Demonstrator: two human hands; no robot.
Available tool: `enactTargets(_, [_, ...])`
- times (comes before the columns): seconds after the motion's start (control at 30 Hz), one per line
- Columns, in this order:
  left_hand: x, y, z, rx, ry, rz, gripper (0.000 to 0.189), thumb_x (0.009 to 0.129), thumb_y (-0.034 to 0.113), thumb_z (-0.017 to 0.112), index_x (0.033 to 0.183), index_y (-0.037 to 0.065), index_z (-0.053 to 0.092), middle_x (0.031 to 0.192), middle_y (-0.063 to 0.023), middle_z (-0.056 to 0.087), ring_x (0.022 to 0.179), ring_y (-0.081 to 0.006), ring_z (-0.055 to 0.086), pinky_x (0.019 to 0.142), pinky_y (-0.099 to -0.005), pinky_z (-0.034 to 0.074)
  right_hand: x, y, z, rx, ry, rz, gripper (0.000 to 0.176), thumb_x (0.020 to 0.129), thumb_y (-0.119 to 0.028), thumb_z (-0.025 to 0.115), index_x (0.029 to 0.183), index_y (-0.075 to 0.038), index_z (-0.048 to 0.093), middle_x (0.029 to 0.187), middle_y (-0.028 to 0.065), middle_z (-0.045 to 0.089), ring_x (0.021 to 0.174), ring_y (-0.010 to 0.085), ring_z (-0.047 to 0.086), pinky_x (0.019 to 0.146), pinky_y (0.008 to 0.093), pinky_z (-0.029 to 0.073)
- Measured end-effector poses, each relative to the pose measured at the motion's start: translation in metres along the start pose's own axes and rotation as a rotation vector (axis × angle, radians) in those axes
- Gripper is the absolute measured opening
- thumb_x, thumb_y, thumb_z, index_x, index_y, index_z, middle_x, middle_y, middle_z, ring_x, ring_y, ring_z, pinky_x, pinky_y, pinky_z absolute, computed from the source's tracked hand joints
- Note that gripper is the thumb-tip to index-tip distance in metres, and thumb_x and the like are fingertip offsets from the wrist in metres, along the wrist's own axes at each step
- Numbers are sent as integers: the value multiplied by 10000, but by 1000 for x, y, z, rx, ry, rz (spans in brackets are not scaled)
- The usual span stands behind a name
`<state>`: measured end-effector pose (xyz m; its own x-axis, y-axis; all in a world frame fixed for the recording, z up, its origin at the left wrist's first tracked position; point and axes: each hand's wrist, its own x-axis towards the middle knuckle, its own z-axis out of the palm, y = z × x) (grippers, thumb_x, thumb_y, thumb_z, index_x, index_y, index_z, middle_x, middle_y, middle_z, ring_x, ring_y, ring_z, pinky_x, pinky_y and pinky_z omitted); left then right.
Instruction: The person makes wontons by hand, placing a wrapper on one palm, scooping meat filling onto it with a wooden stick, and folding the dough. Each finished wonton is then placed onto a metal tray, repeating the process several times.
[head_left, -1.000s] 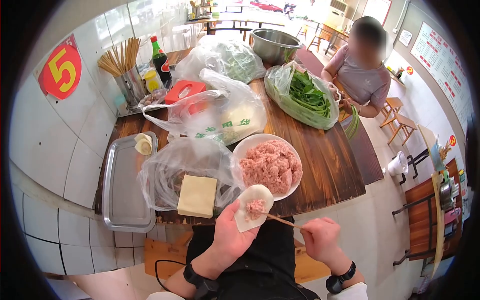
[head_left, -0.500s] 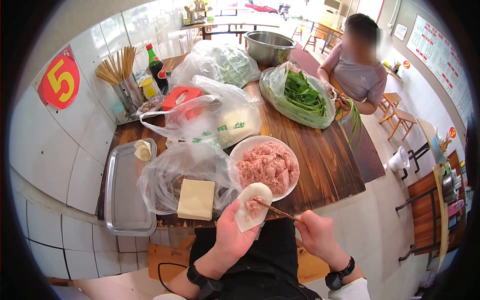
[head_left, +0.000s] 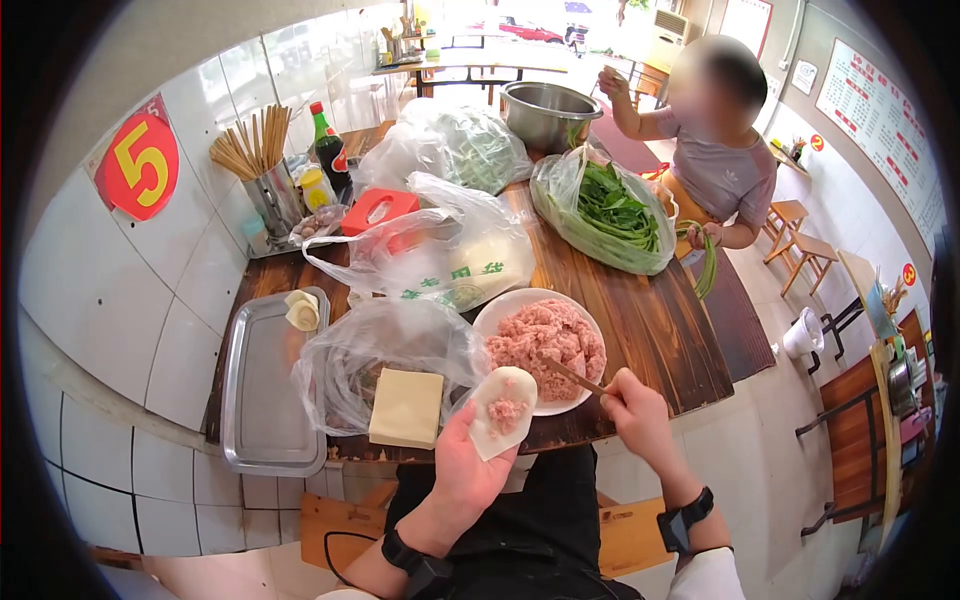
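Dumpling wrapper (head_left: pixel 500 425), with a small dab of pink filling at its centre, lies low in the middle of the frame, just off the table's near edge (head_left: pixel 560 432). The left hand (head_left: pixel 462 470) cradles it on half-curled fingers, with the thumb along the wrapper's lower left side. The right hand (head_left: pixel 630 408) is pinched around a chopstick (head_left: pixel 572 376) whose tip is in the minced meat (head_left: pixel 545 345) on the white plate (head_left: pixel 492 315).

The wrapper is soft and held over the lap rather than the wood, so a tilt of the palm could probably slide the filling off. An overloaded stick could drip mince on the short way across the plate rim. The plate itself sits close to the table edge, and a hard push might nudge it.

Room is tight on the left: a stack of square wrappers (head_left: pixel 405 407) on a crumpled plastic bag (head_left: pixel 370 345) lies just beside the hand. Farther left, the metal tray (head_left: pixel 262 410) holds folded dumplings (head_left: pixel 302 310) at its far end. Bare wood lies to the right of the plate. A co-worker's hands stay well apart at upper right.
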<state>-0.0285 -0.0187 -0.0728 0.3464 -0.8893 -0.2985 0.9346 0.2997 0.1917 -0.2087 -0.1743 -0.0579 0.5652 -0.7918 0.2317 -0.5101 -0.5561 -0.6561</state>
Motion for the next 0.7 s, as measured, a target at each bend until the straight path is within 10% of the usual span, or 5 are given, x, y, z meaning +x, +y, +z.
enactTargets(0.2, [-5,5,-4,-56,-49,-12,466,1004,256,428,1394,1,437,1404,-155,514,1327,-314,470,1147,-498,334,-3,-6,-30,342,-324,307,61,915,-61,583,905,-53,523,692,-7,552,590,48,468,521,229,370])
enactTargets(0.47, [-12,-15,14,-112,-178,-67,475,1029,293,394,1448,71,402,1441,-147,480,1349,-295,449,1157,-475,322,-26,-49,27,910,-159,298,194,983,-113,579,1141,-4,552,989,-8,602,894,48,541,796,219,455])
enactTargets(0.7, [-13,-17,2,60,-110,-20,473,1033,215,402,1477,62,350,1440,-132,476,1344,-276,450,1162,-436,323,-30,-58,51,1115,-55,359,132,946,-80,646,1027,24,647,928,18,663,807,66,604,725,240,497])
